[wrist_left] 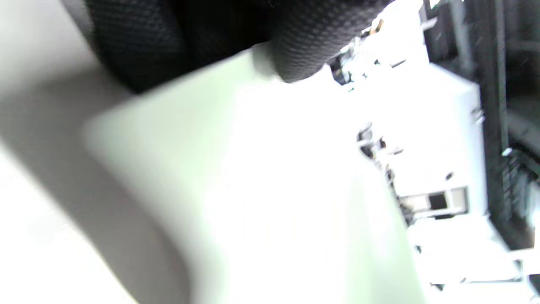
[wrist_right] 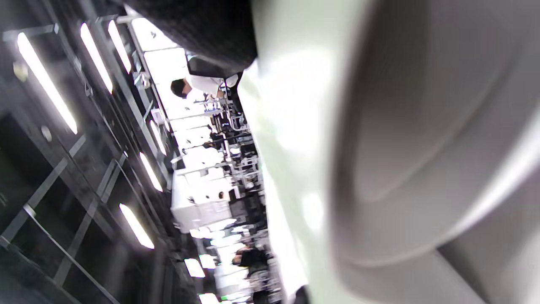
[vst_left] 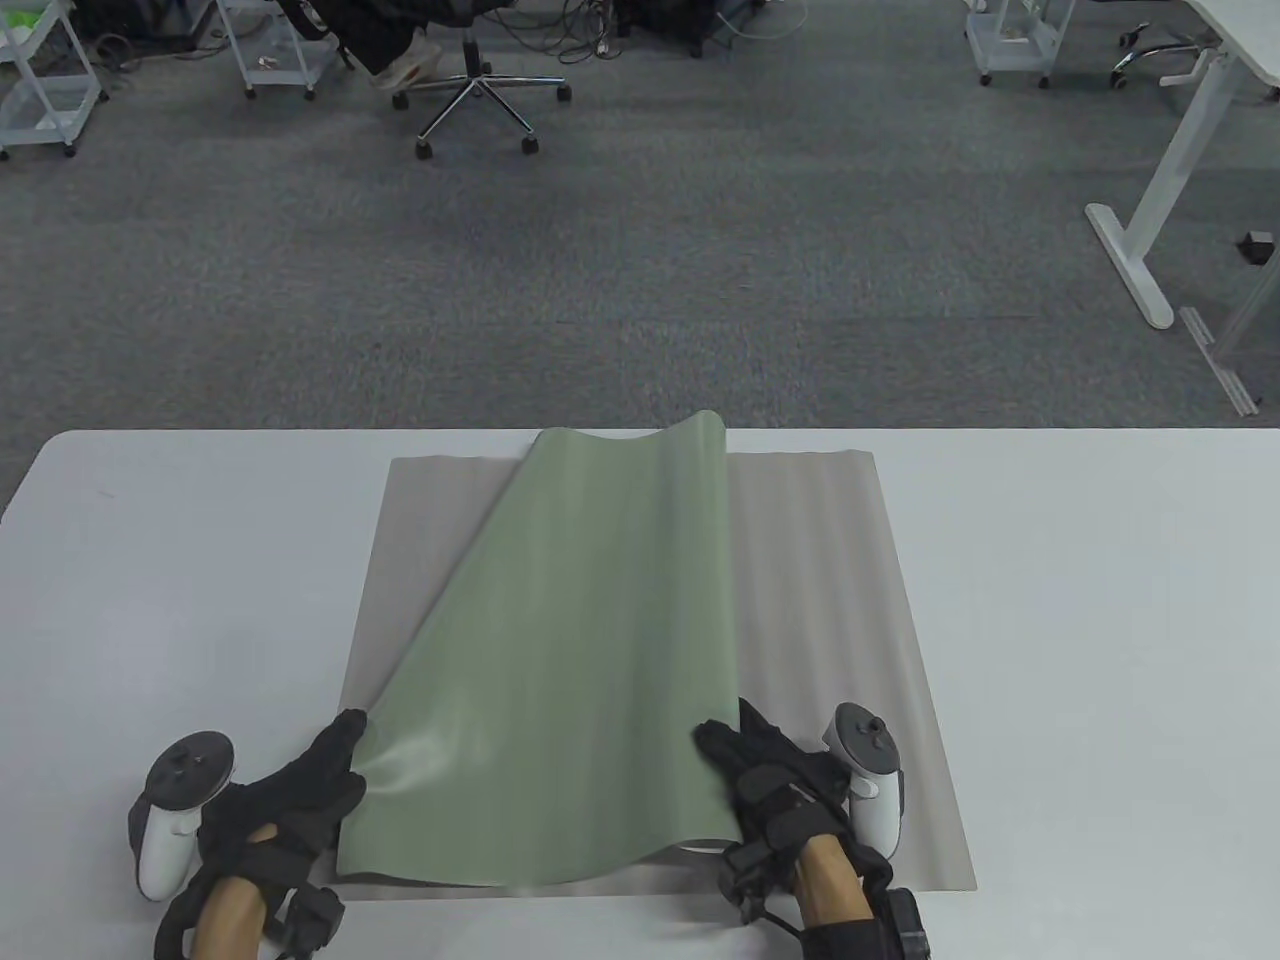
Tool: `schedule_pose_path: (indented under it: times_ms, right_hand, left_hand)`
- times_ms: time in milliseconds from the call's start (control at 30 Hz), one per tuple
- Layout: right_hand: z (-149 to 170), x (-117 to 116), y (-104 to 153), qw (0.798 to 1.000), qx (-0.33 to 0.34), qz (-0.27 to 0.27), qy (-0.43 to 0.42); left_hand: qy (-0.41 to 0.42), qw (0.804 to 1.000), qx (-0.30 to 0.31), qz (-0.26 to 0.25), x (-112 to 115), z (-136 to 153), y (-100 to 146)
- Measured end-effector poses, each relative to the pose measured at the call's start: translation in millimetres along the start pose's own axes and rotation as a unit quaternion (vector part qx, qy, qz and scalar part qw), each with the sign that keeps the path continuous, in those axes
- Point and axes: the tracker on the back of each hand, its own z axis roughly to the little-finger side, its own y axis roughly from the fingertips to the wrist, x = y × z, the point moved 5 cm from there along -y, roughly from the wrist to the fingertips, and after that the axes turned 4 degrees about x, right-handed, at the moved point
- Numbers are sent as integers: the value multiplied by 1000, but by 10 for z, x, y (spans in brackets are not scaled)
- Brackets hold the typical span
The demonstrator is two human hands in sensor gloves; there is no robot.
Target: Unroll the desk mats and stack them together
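Observation:
A grey desk mat (vst_left: pixel 820 580) lies flat on the white table (vst_left: pixel 1100 600). A green mat (vst_left: pixel 570 640) is spread over its middle, with wavy near and far edges. My left hand (vst_left: pixel 310 775) grips the green mat's near left edge. My right hand (vst_left: pixel 745 765) grips its near right edge, which is lifted off the grey mat. In the left wrist view a gloved finger (wrist_left: pixel 312 38) presses on the green mat (wrist_left: pixel 236 177). In the right wrist view the green mat (wrist_right: pixel 291 105) runs below my glove (wrist_right: pixel 202 29), with the grey mat (wrist_right: pixel 422 139) beside it.
The table's far edge runs just behind the mats. Beyond it is grey carpet with an office chair (vst_left: pixel 480 90), white carts (vst_left: pixel 270 45) and a white desk leg (vst_left: pixel 1150 230). Bare table lies to the left and right of the mats.

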Motion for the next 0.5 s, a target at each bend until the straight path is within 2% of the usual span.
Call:
schedule_pose_path:
  times_ms: [33, 133, 300, 400, 500]
  right_hand:
    - [-40, 14, 11, 999, 9, 26, 26]
    - [-98, 10, 38, 995, 11, 50, 84]
    - [-190, -51, 60, 978, 11, 72, 194]
    - [-258, -75, 52, 967, 13, 78, 243]
    - [-288, -85, 46, 950, 14, 84, 302]
  left_hand:
    - [12, 1000, 1, 9, 8, -29, -24]
    - [47, 998, -22, 24, 3, -61, -142]
    - [94, 994, -60, 14, -111, -115, -621]
    - [180, 981, -79, 3, -176, -128, -992]
    - [173, 980, -92, -28, -355, -156, -1306]
